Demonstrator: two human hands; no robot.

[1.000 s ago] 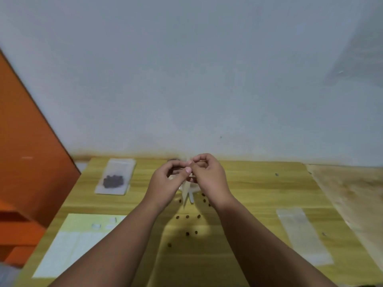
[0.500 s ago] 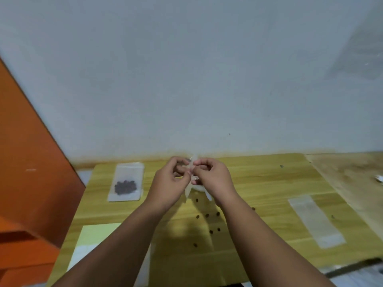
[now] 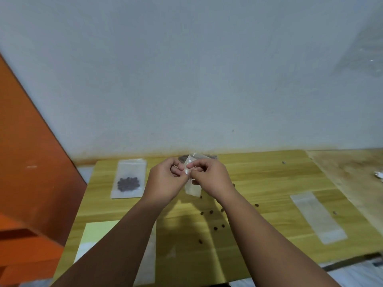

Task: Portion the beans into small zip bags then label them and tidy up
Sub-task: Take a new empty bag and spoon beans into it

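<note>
Pinching the mouth of the held zip bag, left hand and right hand keep their fingers closed on its top edge, above the surface. The bag now hangs lower between them and looks empty, so filling is probably still pending. Count: one filled bag, one flat empty bag, roughly eleven loose beans, one pale sheet.
</note>
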